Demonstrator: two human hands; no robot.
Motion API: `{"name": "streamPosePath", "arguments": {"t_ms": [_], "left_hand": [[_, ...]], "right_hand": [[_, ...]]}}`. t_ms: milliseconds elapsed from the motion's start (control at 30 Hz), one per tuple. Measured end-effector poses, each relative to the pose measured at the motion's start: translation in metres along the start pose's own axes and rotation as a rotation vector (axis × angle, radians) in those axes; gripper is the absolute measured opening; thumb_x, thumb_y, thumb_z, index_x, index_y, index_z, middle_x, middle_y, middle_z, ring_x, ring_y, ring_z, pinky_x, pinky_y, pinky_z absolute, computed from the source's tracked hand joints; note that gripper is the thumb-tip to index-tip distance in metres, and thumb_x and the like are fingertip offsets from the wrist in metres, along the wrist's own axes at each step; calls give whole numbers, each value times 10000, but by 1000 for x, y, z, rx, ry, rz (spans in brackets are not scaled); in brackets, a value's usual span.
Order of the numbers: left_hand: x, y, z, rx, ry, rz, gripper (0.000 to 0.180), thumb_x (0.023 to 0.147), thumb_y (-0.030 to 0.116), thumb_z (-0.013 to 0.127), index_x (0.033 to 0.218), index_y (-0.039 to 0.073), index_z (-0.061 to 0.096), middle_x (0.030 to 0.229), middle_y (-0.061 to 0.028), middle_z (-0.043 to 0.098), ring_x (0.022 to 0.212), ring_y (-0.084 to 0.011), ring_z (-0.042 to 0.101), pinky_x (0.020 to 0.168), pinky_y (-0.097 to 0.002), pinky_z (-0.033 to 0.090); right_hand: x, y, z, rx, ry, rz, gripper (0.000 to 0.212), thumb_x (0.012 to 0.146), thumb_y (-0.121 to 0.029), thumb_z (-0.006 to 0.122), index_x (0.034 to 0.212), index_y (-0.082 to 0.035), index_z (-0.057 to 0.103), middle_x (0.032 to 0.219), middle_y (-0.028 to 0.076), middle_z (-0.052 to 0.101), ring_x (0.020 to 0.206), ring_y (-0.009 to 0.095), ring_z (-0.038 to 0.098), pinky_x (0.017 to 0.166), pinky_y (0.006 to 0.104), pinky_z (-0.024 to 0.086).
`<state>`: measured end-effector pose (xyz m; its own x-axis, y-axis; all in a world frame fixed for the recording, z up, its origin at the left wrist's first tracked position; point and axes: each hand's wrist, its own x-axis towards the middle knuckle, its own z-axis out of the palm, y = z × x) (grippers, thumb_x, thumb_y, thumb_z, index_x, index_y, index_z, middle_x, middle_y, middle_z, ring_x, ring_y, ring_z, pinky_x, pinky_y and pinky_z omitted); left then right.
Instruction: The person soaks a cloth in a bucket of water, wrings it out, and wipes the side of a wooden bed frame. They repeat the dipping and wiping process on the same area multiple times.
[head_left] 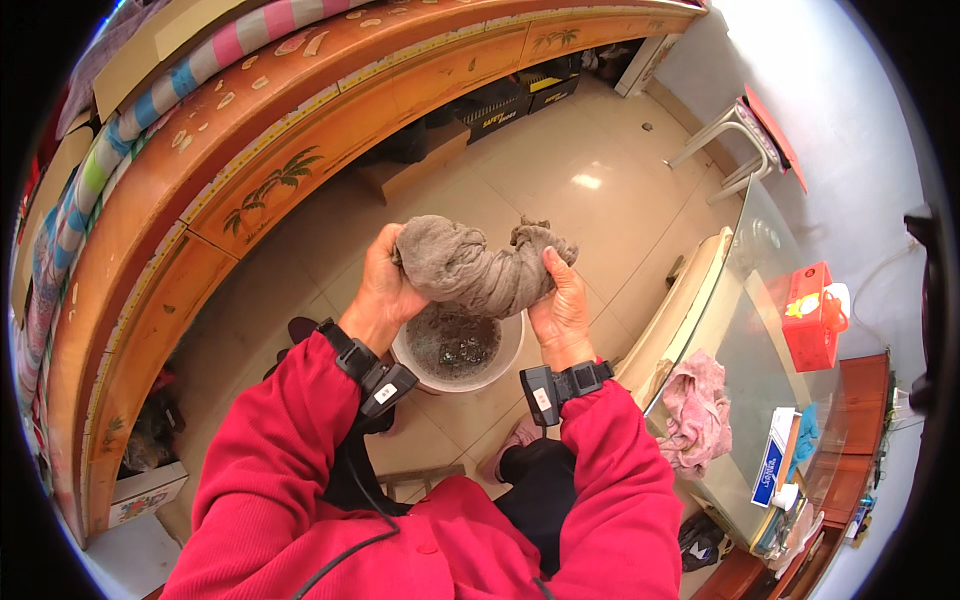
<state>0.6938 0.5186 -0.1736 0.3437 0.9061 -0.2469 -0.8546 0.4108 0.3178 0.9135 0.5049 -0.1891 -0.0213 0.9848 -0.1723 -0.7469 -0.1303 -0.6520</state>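
Grey cloth (480,272): it is twisted into a thick, bent roll and hangs above the white bucket (513,350), between the left hand (388,288) and the right hand (562,312).
Left hand: it grips the left end; most of its fingers are hidden behind the cloth.
Right hand: it is closed around the right part, with the thumb lying on top.
White bucket: it stands on the tiled floor (540,150) and contains dark, foamy water (455,347).
Glass counter (722,328): at the right, it carries a pink cloth (697,412) and, farther away, a red box (808,322).
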Motion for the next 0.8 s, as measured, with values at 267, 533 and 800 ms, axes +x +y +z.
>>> {"name": "streamPosePath", "arguments": {"t_ms": [267, 533, 800], "left_hand": [[-19, -13, 0, 214, 22, -327, 435, 927, 378, 589, 1165, 13, 586, 1183, -144, 619, 1106, -270, 599, 998, -455, 467], [-38, -20, 14, 341, -81, -123, 278, 942, 214, 608, 1130, 9, 595, 1116, -91, 645, 1023, -196, 628, 919, -388, 516], [-64, -35, 44, 545, 14, -191, 722, 945, 194, 609, 1486, -37, 189, 1351, -177, 501, 1096, -280, 613, 827, -447, 575]], "right_hand": [[-9, 10, 4, -181, 33, 4, 388, 847, -168, 755, 1145, -16, 561, 1083, 92, 641, 968, 194, 628, 888, 355, 517], [-15, -24, 13, -337, -63, 18, 419, 808, -170, 784, 1132, 12, 591, 1063, 88, 657, 954, 182, 634, 870, 331, 519], [-43, -64, 54, -458, 53, -554, 301, 735, 41, 733, 1022, 29, 643, 949, 62, 681, 839, 145, 646, 791, 281, 521]]}}
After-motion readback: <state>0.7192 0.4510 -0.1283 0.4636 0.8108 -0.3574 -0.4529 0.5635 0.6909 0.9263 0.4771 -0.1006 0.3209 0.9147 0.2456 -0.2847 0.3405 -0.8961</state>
